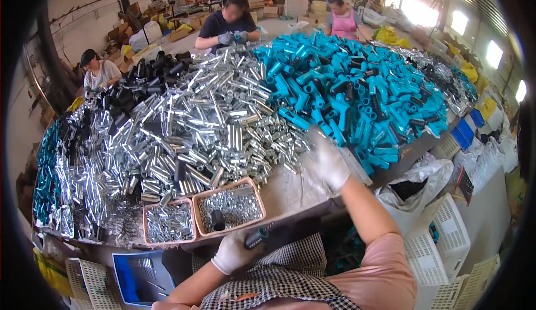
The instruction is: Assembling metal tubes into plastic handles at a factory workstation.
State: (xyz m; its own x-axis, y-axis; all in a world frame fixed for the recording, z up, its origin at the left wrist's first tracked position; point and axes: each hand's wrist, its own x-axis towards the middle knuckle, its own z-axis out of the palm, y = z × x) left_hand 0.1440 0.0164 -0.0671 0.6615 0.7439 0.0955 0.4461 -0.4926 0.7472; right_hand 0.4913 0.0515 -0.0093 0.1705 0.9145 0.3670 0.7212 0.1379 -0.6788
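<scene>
My left hand (231, 253), in a white glove, is low in front of the table edge. Its fingers close round a dark tool handle (257, 238) with a teal band. My right hand (329, 162), gloved too, reaches over the table where silver metal parts (273, 145) meet the teal plastic housings (357, 92). Motion smears its fingers, so I cannot make out whether they hold anything. Left of it lies a big heap of shiny metal tubes (190, 120).
Two pink-rimmed trays of small metal pieces, a left tray (195, 237) and a right tray (262, 212), stand at the near edge. Black parts (151, 72) lie far left. Several people work across the table. White crates (441, 237) and a blue bin (125, 279) flank me.
</scene>
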